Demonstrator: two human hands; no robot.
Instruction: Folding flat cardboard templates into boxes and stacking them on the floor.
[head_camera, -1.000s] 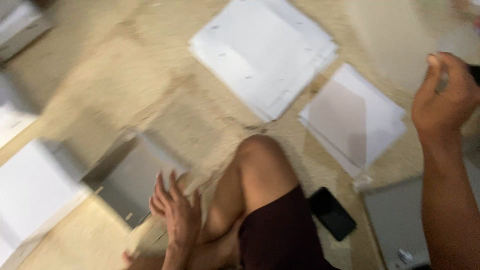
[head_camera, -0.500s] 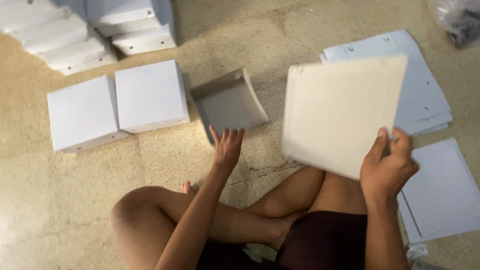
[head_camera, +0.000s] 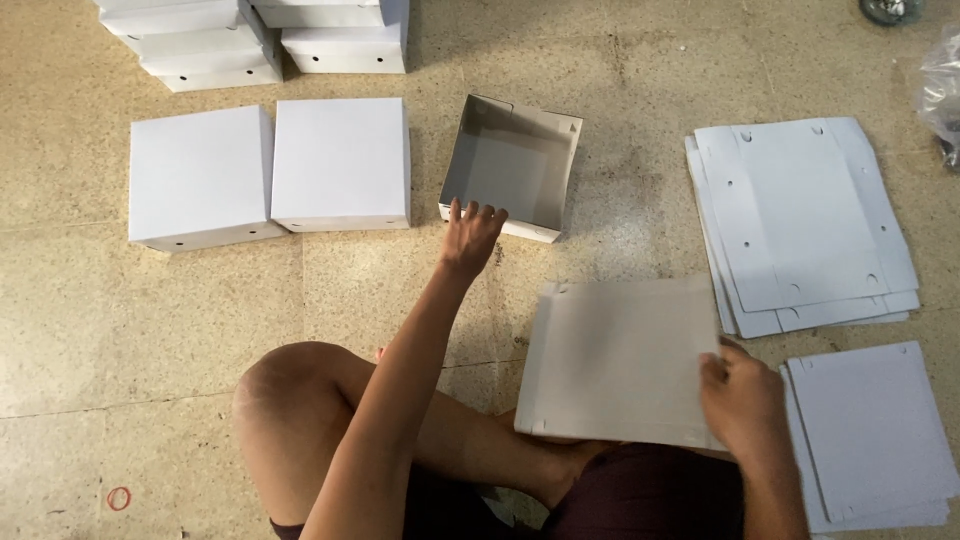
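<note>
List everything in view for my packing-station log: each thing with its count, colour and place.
open box: 1, white with grey inside, floor, top centre
closed boxes: 2, white, side by side left of it
stacked boxes: several, white, top left
flat sheets: 2 piles, white, right side
lid piece: 1, grey-white, over the lap
rubber band: 1, red, bottom left
plastic bag: 1, clear, right edge
left hand: at the open box's near wall
right hand: gripping the lid piece

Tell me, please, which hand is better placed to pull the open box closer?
Probably the left hand: its fingers already touch the open box, while the right hand grips the flat lid.
</note>
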